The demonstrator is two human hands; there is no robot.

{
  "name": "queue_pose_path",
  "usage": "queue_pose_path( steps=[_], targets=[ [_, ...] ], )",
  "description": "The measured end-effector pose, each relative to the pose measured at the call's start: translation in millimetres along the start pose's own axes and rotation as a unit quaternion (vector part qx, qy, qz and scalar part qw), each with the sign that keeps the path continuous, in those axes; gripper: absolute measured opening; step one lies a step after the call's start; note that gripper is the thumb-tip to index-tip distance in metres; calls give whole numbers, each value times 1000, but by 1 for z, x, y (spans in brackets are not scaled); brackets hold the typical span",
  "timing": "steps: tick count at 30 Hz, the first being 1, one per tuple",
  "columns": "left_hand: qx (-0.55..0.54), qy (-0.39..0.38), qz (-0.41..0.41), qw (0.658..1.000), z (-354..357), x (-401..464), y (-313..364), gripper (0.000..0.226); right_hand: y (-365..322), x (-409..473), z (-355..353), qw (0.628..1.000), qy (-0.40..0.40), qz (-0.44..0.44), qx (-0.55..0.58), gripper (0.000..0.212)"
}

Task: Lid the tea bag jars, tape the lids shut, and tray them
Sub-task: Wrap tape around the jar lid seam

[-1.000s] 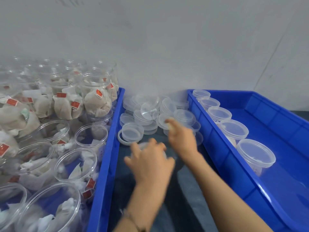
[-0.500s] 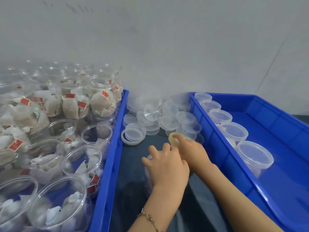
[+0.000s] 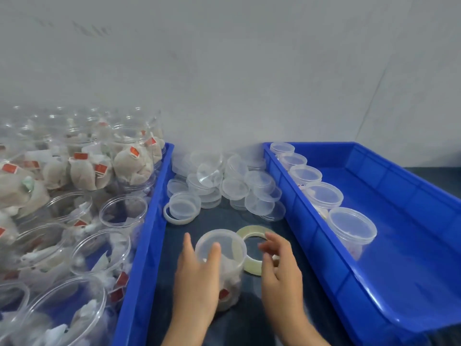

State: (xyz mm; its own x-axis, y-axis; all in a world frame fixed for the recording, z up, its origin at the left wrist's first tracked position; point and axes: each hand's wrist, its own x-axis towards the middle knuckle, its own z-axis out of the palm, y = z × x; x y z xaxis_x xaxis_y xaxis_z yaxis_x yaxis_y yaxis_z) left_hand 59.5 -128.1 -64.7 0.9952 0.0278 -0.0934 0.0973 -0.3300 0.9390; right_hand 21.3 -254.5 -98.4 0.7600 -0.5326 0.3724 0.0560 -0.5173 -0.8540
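Note:
A clear tea bag jar (image 3: 224,248) with its lid on stands on the dark table between two blue trays. My left hand (image 3: 197,283) is wrapped around the jar's left side. My right hand (image 3: 282,270) holds a yellowish tape roll (image 3: 249,232) tilted against the jar's right side; its fingers are blurred. Several lidded jars (image 3: 351,226) stand in a row along the left wall of the right blue tray (image 3: 404,221). Open jars of tea bags (image 3: 123,211) fill the left blue tray (image 3: 149,228).
A heap of loose clear lids (image 3: 234,188) lies at the back between the trays, against the grey wall. A second tape ring (image 3: 174,219) lies under a lid at the heap's front left. The right tray's floor is bare to the right of the jar row.
My right hand drew back from the lid heap with the tape roll and brought it beside the jar. My left hand shifted from the jar's top to its side.

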Motion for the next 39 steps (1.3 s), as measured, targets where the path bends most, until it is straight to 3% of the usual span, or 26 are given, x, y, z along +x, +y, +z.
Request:
queue_pose_path(
  steps=[3, 5, 8, 10, 14, 18, 22, 27, 31, 36, 39],
  targets=[
    [-72, 6, -43, 996, 9, -5, -7, 47, -13, -28, 4, 994, -71, 66, 45, 72],
    [-76, 28, -30, 996, 12, -11, -3, 38, -21, -29, 6, 985, -125, 88, 76, 73],
    [-61, 44, 18, 997, 15, -26, 8, 30, -38, -26, 1, 988, -123, 58, 76, 77],
    [-65, 52, 71, 994, 15, -38, 23, 26, -49, -26, -8, 995, -89, -14, 49, 79],
    [-85, 8, 191, 978, 24, -59, 68, 37, -68, -21, -44, 992, 59, -113, 22, 69],
    [-144, -112, 263, 948, 49, -81, 104, 59, -78, -13, -90, 959, 227, -170, -29, 54],
    [-181, -254, 258, 915, 80, -98, 116, 64, -73, -9, -124, 914, 333, -202, -117, 45],
    [-67, -314, 287, 903, 108, -102, 109, 64, -40, -9, -141, 916, 349, -146, -131, 43],
    [86, -280, 366, 883, 118, -100, 104, 70, -18, -7, -155, 928, 338, -109, -112, 57],
    [52, -336, 346, 874, 127, -95, 107, 69, -11, -1, -164, 916, 347, -106, -170, 56],
    [102, -330, 344, 873, 132, -93, 100, 67, -7, -3, -164, 917, 320, -86, -220, 54]
  ],
)
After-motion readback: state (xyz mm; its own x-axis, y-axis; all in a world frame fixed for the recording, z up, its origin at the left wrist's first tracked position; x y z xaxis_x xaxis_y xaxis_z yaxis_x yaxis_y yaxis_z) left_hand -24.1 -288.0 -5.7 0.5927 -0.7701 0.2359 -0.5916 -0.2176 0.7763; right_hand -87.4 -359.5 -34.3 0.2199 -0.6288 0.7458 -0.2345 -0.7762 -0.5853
